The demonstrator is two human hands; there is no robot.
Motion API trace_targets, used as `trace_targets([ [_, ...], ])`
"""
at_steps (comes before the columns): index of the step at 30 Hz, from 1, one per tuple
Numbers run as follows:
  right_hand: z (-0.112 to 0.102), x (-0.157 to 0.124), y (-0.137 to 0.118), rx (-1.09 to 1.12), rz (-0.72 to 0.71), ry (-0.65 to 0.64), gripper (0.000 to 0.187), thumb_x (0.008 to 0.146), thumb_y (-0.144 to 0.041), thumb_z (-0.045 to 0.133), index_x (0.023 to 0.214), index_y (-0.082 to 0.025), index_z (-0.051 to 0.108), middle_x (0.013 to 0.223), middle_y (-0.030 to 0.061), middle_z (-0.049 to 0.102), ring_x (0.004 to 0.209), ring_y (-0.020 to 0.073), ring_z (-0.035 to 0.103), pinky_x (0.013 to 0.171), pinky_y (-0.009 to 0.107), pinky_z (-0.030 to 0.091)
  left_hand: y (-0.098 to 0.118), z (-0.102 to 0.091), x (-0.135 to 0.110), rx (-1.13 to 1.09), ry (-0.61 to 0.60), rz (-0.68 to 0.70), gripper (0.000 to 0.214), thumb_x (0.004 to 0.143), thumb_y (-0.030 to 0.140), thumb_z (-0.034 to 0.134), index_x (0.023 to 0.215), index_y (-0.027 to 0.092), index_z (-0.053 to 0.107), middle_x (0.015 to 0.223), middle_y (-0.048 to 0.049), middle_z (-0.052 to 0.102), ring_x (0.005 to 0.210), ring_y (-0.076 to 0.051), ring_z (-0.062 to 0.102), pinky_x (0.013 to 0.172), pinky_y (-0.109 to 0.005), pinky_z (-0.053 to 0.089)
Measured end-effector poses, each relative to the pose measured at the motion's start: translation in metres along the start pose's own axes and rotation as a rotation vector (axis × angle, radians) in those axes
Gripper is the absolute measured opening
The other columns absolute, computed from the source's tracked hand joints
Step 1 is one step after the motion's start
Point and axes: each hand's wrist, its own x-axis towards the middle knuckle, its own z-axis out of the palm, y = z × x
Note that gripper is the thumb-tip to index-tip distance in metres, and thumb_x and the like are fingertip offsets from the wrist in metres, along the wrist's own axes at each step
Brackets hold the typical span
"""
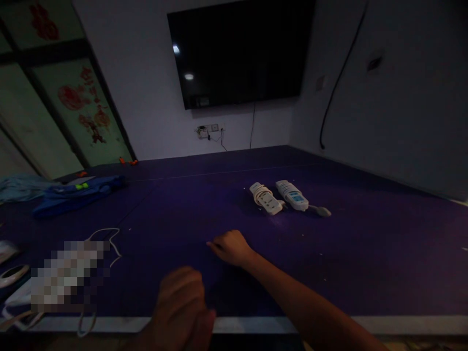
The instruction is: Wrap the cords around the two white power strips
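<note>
My left hand [181, 302] is closed in a loose fist above the table's near edge, slightly blurred, with nothing visible in it. Further in, my right hand [231, 247] rests on the purple tabletop [190, 209], its fingers curled and one fingertip or thumb tip poking out to the left. No object shows in it. Beyond the right hand lie two white power strips, the nearer one [269, 202] with its cord wound around one end. Beside it, the second strip [297, 199] has blue on its face and a plug [322, 211] trailing to the right. Neither hand touches them.
At the left lie a pixelated, bag-like item with a white cord [117, 248], a round white-rimmed object [13, 275] and blue clothing [84, 192]. Small orange things [133, 162] sit near the door. A television [244, 53] hangs above wall sockets [214, 127]; a dark cable [341, 78] hangs at right.
</note>
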Motion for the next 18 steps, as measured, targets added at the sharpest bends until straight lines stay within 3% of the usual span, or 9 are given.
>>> trace_targets([
  [1, -0.003, 0.0, 0.002, -0.004, 0.064, 0.019, 0.043, 0.093, -0.041, 0.037, 0.077, -0.019, 0.07, 0.075, 0.0062, 0.072, 0.065, 0.0142, 0.064, 0.051, 0.023, 0.029, -0.008, 0.015, 0.031, -0.042, 0.035, 0.057, 0.028, 0.08, 0.018, 0.053, 0.052, 0.02, 0.049, 0.044, 0.0018, 0.047, 0.044, -0.012, 0.049, 0.049, -0.029, 0.044],
  [3, -0.009, 0.001, 0.007, -0.008, 0.221, 0.078, 0.043, 0.093, -0.041, 0.037, 0.076, -0.019, 0.07, 0.075, 0.0072, 0.072, 0.066, 0.0158, 0.065, 0.051, 0.024, 0.029, -0.024, 0.049, 0.08, -0.09, 0.135, 0.028, 0.037, 0.086, 0.017, 0.044, 0.049, 0.019, 0.041, 0.042, 0.0025, 0.043, 0.041, -0.009, 0.043, 0.046, -0.024, 0.036],
  [5, -0.015, 0.002, 0.015, -0.007, 0.377, 0.153, 0.045, 0.094, -0.041, 0.035, 0.075, -0.019, 0.069, 0.075, 0.0086, 0.072, 0.066, 0.0171, 0.065, 0.051, 0.025, 0.028, -0.041, 0.085, 0.099, -0.136, 0.183, -0.164, 0.043, 0.091, 0.025, 0.038, 0.048, 0.019, 0.037, 0.042, 0.0028, 0.04, 0.041, -0.008, 0.04, 0.045, -0.023, 0.032],
  [7, -0.019, 0.003, 0.025, 0.003, 0.484, 0.22, 0.049, 0.095, -0.04, 0.031, 0.073, -0.018, 0.068, 0.073, 0.0088, 0.071, 0.064, 0.0167, 0.065, 0.05, 0.026, 0.026, -0.057, 0.116, 0.093, -0.132, 0.142, -0.421, 0.047, 0.093, 0.034, 0.033, 0.048, 0.019, 0.036, 0.043, 0.0026, 0.04, 0.042, -0.008, 0.038, 0.044, -0.024, 0.028],
  [9, -0.022, 0.005, 0.035, 0.015, 0.554, 0.279, 0.052, 0.096, -0.04, 0.027, 0.069, -0.018, 0.066, 0.069, 0.0082, 0.07, 0.062, 0.0155, 0.064, 0.049, 0.026, 0.024, -0.068, 0.138, 0.074, -0.088, 0.053, -0.558, 0.051, 0.094, 0.039, 0.022, 0.05, 0.02, 0.037, 0.045, 0.0011, 0.042, 0.044, -0.01, 0.039, 0.045, -0.024, 0.027],
  [10, -0.022, 0.005, 0.041, 0.017, 0.58, 0.308, 0.053, 0.096, -0.039, 0.027, 0.068, -0.017, 0.065, 0.067, 0.0081, 0.069, 0.061, 0.015, 0.064, 0.048, 0.026, 0.023, -0.072, 0.145, 0.065, -0.078, -0.035, -0.551, 0.052, 0.095, 0.038, 0.018, 0.051, 0.019, 0.04, 0.047, 0.0002, 0.045, 0.046, -0.01, 0.041, 0.046, -0.024, 0.028],
  [13, -0.025, 0.003, 0.057, -0.003, 0.64, 0.387, 0.051, 0.096, -0.038, 0.028, 0.067, -0.017, 0.065, 0.065, 0.0085, 0.068, 0.06, 0.0148, 0.062, 0.049, 0.026, 0.022, -0.078, 0.155, 0.048, -0.092, -0.147, -0.507, 0.047, 0.092, 0.041, 0.03, 0.055, 0.018, 0.048, 0.052, -0.0012, 0.051, 0.052, -0.012, 0.048, 0.052, -0.025, 0.034],
  [15, -0.026, 0.001, 0.069, -0.036, 0.687, 0.435, 0.05, 0.095, -0.038, 0.029, 0.069, -0.016, 0.065, 0.066, 0.0097, 0.067, 0.059, 0.0153, 0.06, 0.05, 0.026, 0.022, -0.079, 0.155, 0.046, -0.05, -0.19, -0.506, 0.038, 0.09, 0.039, 0.037, 0.064, 0.018, 0.054, 0.061, -0.0036, 0.058, 0.061, -0.015, 0.054, 0.059, -0.026, 0.039],
  [18, -0.028, -0.005, 0.089, -0.105, 0.79, 0.538, 0.047, 0.094, -0.037, 0.03, 0.077, -0.014, 0.067, 0.074, 0.0117, 0.067, 0.063, 0.0169, 0.058, 0.054, 0.026, 0.027, -0.082, 0.154, 0.049, 0.011, -0.213, -0.521, 0.02, 0.087, 0.023, 0.041, 0.087, 0.018, 0.06, 0.086, -0.0079, 0.066, 0.083, -0.019, 0.059, 0.075, -0.031, 0.045],
])
